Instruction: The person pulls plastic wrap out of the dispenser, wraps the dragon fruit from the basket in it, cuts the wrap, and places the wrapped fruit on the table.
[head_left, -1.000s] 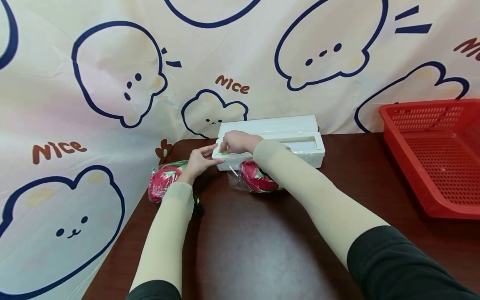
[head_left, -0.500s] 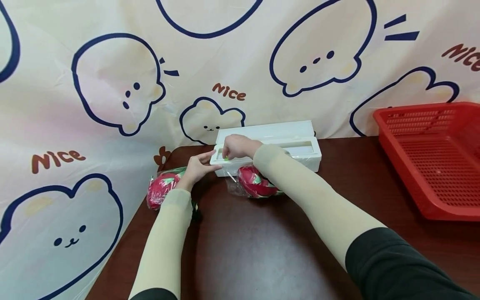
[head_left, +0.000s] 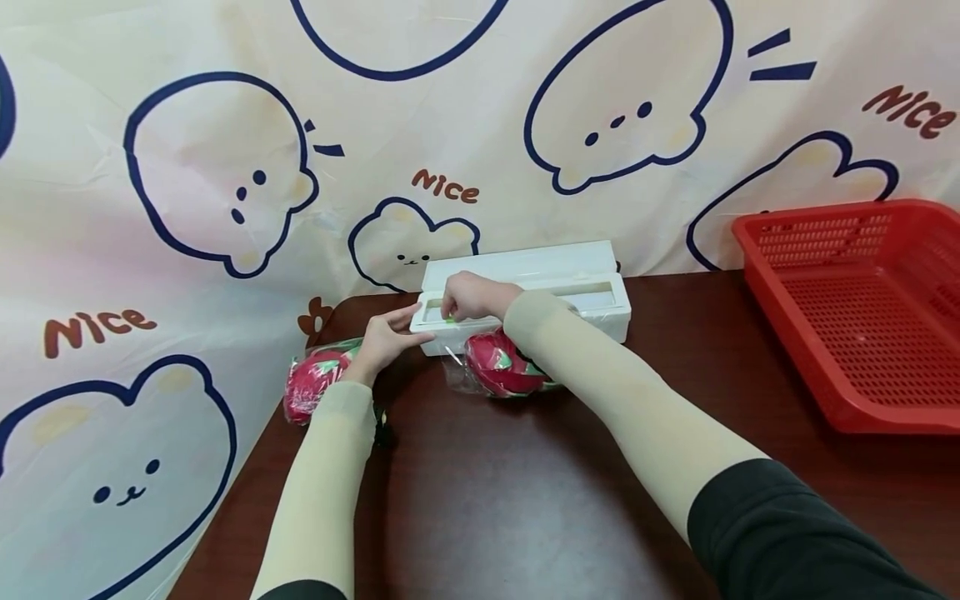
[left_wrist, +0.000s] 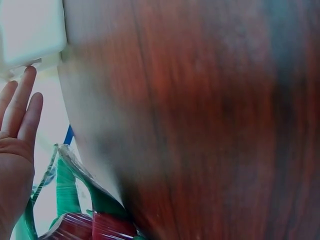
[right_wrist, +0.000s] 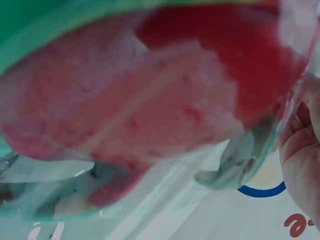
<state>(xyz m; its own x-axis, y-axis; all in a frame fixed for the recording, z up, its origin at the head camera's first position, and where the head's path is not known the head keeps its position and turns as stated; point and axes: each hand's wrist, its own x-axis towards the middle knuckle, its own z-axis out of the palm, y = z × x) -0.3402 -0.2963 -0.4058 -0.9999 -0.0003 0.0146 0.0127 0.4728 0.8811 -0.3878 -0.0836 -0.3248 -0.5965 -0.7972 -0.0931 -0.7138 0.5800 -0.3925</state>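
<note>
In the head view a long white box (head_left: 600, 321) with a recessed top stands against the back wall, its lid (head_left: 525, 262) raised behind. My right hand (head_left: 472, 296) is over the box's left part, fingers curled downward, with a small bright-green thing (head_left: 450, 318) at the fingertips; its kind is hidden. My left hand (head_left: 382, 343) touches the box's left end with nearly straight fingers and thumb, seen also in the left wrist view. Beneath my right forearm lies a plastic-wrapped red and green plush dragon fruit (head_left: 498, 362). Another wrapped one (head_left: 309, 385) lies beside my left wrist.
A red perforated plastic basket (head_left: 817, 350) stands at the right on the dark brown table (head_left: 480, 500). A cartoon-printed cloth (head_left: 600, 50) covers the wall behind and the left side.
The head view has shifted slightly. My right hand, with the green thing, has moved a little right along the box, away from its left end. My left hand has stayed at that end.
</note>
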